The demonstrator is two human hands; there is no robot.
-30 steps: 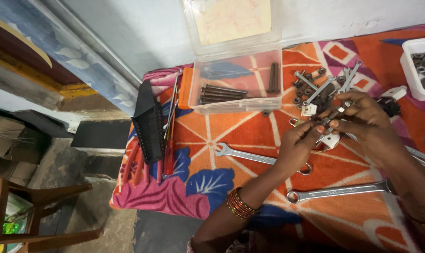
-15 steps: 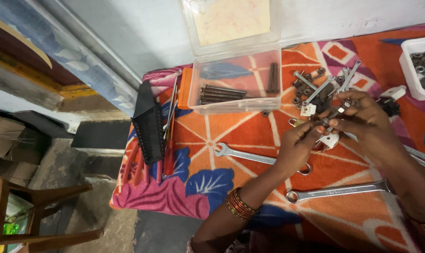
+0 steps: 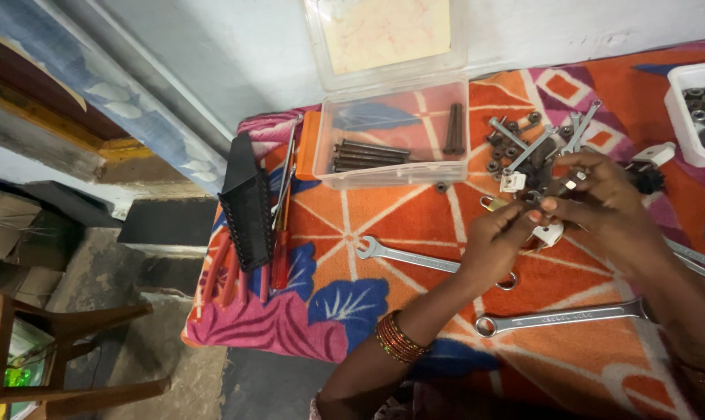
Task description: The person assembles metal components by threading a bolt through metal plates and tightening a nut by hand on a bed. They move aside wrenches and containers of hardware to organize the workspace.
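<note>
Left hand (image 3: 496,237) and right hand (image 3: 609,204) meet fingertip to fingertip, both pinching a small dark bolt (image 3: 556,187), probably with a nut on it, though the view is too small to be sure. Just beyond the right hand lies a heap of loose nuts and brackets (image 3: 527,140). Beyond the left hand stands a clear rectangular plastic box (image 3: 391,132), lid up, holding long dark bolts; a white tub (image 3: 698,109) of nuts sits past the right hand.

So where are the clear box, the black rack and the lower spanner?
Clear box (image 3: 321,159): head view, left wall.
Black rack (image 3: 247,210): head view, middle of its side.
Lower spanner (image 3: 570,316): head view, middle of its shaft.
</note>
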